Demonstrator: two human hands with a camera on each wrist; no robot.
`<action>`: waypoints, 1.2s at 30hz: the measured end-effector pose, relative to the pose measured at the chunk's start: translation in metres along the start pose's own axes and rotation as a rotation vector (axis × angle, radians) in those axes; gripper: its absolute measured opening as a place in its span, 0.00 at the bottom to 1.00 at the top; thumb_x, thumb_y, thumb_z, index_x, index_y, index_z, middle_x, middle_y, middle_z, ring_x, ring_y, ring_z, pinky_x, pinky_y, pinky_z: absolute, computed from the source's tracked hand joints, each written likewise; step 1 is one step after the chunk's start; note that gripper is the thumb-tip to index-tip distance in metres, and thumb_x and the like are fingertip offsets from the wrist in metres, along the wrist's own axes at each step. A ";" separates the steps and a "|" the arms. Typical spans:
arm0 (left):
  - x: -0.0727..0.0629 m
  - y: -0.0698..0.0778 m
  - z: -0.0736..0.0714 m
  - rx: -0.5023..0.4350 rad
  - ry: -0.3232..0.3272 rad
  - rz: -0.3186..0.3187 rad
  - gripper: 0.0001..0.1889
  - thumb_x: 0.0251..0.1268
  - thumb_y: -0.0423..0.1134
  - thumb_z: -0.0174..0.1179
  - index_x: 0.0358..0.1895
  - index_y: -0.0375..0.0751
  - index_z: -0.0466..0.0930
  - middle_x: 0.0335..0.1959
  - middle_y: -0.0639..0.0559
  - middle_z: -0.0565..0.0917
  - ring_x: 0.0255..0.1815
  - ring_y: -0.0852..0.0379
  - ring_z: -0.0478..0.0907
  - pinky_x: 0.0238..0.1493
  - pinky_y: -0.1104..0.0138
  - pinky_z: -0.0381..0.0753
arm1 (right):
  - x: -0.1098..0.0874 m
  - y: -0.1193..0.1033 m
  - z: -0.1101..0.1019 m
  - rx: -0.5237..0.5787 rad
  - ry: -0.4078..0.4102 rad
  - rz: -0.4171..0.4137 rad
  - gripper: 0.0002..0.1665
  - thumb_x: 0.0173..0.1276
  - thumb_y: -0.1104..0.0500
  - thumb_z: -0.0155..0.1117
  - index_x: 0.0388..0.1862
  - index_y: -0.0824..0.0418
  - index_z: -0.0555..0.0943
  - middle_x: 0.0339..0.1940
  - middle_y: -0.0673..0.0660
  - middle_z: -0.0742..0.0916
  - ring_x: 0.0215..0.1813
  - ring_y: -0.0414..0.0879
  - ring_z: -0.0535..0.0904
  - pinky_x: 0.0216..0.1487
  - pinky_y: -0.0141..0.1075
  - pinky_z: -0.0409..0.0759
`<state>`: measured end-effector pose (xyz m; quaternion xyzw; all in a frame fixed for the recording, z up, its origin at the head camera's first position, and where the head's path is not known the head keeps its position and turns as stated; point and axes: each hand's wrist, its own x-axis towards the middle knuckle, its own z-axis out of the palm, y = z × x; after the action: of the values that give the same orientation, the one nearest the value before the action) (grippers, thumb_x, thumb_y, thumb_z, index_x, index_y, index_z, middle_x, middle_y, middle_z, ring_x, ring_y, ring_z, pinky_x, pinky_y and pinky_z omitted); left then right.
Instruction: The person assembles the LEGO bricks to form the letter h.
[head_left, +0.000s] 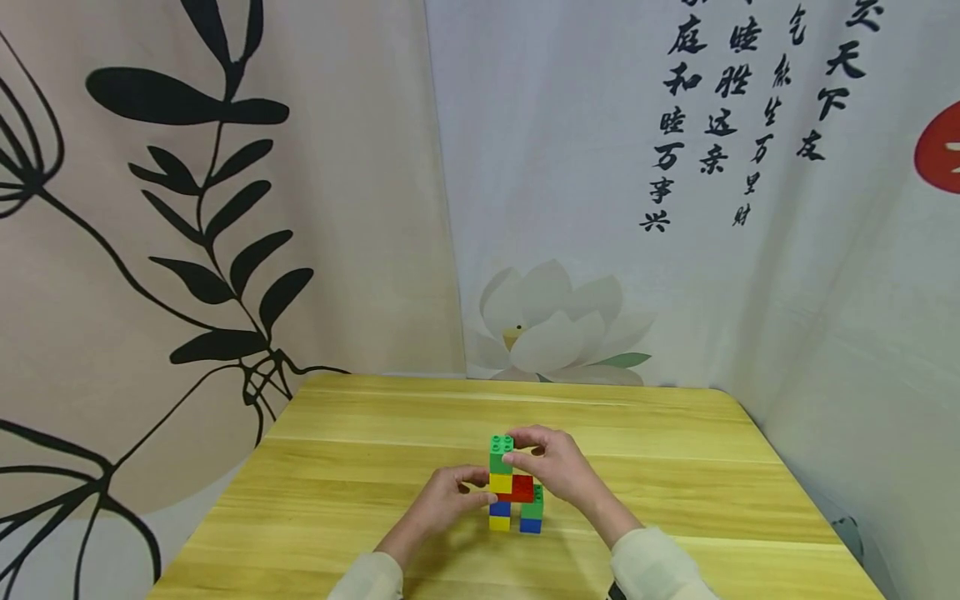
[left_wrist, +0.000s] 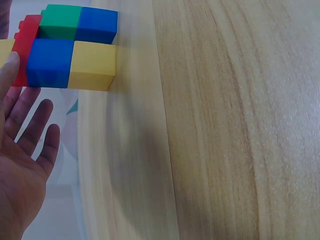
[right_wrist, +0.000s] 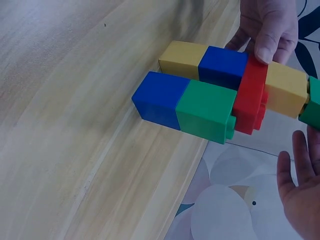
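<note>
A toy brick structure stands on the wooden table. Its left column has a yellow brick at the bottom and a blue brick above. A red brick crosses from there onto the green brick of the right column, which sits on another blue brick. Over the red one is a second yellow brick. My left hand pinches the red brick, thumb on its near side. At the top, my right hand holds a green brick between thumb and fingers.
Behind the table's far edge hangs a pale curtain with dark printed plants, joined by a white panel bearing writing and a lotus. Table surface extends around the structure on every side.
</note>
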<state>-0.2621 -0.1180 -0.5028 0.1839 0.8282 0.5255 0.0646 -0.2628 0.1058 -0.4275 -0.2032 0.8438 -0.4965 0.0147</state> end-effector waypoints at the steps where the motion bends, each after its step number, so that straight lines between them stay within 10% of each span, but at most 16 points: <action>1: 0.000 0.000 0.000 0.001 -0.001 0.001 0.16 0.65 0.48 0.67 0.52 0.46 0.86 0.47 0.57 0.86 0.53 0.49 0.78 0.52 0.57 0.76 | 0.000 0.000 0.000 -0.004 -0.003 0.001 0.24 0.68 0.47 0.68 0.57 0.57 0.83 0.53 0.52 0.85 0.51 0.49 0.78 0.52 0.45 0.77; 36: -0.001 -0.003 0.004 -0.051 0.026 -0.002 0.15 0.67 0.48 0.65 0.54 0.50 0.84 0.45 0.59 0.85 0.48 0.56 0.78 0.50 0.56 0.77 | -0.007 0.006 0.007 -0.001 -0.011 -0.009 0.25 0.67 0.47 0.69 0.59 0.58 0.82 0.50 0.51 0.86 0.52 0.48 0.79 0.56 0.48 0.75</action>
<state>-0.2601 -0.1157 -0.5072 0.1746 0.8156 0.5485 0.0591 -0.2569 0.1054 -0.4372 -0.2096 0.8431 -0.4949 0.0171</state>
